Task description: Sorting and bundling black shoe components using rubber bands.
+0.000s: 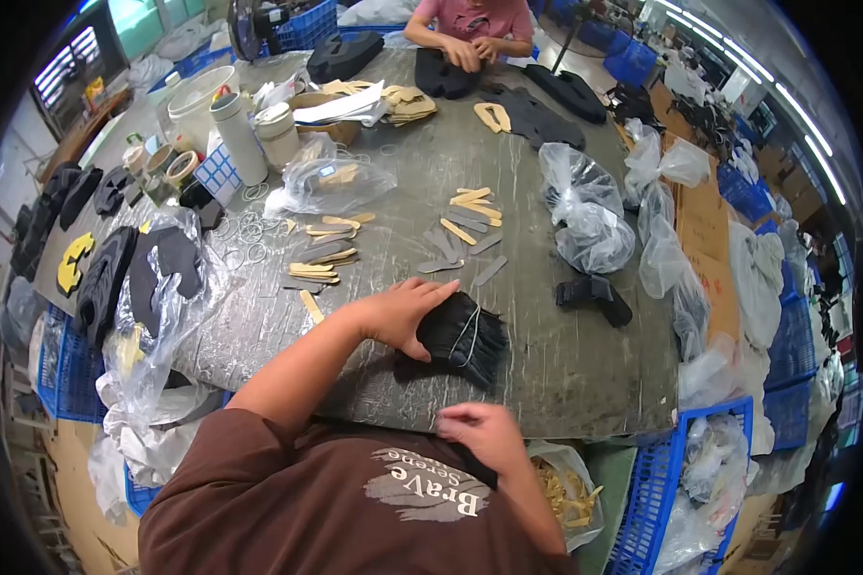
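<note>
Clasping black bundle (449,333) with left grip (400,314), right grip (484,438) blurred, its closure unclear

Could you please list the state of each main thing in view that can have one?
Left hand: clasping the black bundle, thumb and fingers spread
Black bundle: lying on the table, pale band around it
Right hand: apart from the bundle, fingers bent
Beige and gray strips: loose, in clusters
Gray cylinder: standing upright
Blue crate, lower right: holding crumpled clear plastic
</note>
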Demonstrator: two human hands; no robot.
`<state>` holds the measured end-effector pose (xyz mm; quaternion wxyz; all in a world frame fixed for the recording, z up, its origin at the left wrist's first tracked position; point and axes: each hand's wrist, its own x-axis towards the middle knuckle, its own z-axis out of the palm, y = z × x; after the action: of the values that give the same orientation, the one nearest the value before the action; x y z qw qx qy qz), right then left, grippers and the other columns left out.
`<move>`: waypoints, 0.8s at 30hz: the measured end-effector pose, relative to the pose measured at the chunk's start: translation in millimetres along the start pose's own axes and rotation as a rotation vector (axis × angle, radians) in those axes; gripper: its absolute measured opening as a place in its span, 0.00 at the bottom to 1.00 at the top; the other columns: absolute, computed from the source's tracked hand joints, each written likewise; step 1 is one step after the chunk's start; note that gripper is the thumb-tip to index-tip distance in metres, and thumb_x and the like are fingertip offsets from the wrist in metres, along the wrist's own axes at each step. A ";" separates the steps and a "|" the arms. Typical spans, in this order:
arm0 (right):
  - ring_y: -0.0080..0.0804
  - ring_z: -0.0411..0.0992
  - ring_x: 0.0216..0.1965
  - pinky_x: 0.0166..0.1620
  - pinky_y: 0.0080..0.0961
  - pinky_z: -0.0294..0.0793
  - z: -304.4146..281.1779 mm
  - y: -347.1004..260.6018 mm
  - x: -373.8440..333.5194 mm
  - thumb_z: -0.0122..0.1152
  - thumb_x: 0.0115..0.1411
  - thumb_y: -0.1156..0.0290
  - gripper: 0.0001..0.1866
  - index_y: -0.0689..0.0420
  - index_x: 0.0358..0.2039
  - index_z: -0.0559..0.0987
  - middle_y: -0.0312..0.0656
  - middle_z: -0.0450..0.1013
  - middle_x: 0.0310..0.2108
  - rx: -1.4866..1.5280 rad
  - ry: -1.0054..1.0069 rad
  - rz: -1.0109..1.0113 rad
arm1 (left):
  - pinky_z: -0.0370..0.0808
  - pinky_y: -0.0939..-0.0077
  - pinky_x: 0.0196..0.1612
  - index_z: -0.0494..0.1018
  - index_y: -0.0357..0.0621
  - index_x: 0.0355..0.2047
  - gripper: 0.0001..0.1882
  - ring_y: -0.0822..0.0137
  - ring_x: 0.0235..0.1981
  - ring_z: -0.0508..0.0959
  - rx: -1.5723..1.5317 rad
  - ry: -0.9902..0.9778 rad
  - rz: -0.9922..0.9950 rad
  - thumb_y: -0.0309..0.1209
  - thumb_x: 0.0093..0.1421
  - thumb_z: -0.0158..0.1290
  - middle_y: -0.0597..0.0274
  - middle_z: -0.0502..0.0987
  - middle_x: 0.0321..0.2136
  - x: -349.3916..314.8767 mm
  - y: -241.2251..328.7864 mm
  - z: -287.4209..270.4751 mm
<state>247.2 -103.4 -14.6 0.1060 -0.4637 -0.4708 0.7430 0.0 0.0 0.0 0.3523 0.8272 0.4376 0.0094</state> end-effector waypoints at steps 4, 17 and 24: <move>0.43 0.58 0.60 0.63 0.41 0.54 -8.7 -44.9 -6.3 0.76 0.36 0.63 0.53 0.54 0.62 0.57 0.50 0.59 0.57 -0.925 0.676 -0.502 | 0.51 0.55 0.63 0.42 0.41 0.65 0.63 0.47 0.63 0.52 0.045 0.232 0.228 0.44 0.35 0.69 0.46 0.52 0.63 -3.2 -7.7 14.2; 0.51 0.62 0.50 0.54 0.43 0.60 13.5 -35.2 64.0 0.76 0.31 0.63 0.60 0.60 0.63 0.50 0.53 0.63 0.48 -1.021 0.829 -0.614 | 0.72 0.61 0.36 0.77 0.38 0.26 0.10 0.51 0.33 0.76 -0.135 0.586 -0.153 0.34 0.50 0.57 0.51 0.76 0.28 -6.8 45.9 30.4; 0.51 0.61 0.49 0.54 0.45 0.59 21.9 -25.1 55.3 0.76 0.30 0.62 0.61 0.58 0.64 0.49 0.52 0.61 0.48 -1.097 0.960 -0.686 | 0.72 0.69 0.32 0.75 0.37 0.32 0.09 0.62 0.27 0.77 -0.450 0.354 -0.125 0.31 0.54 0.55 0.53 0.77 0.25 -6.5 34.9 23.7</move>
<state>192.6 -70.3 -24.4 0.2763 -0.5478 -0.7880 0.0517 28.8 -31.3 4.7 0.4449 0.6853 0.5293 0.2285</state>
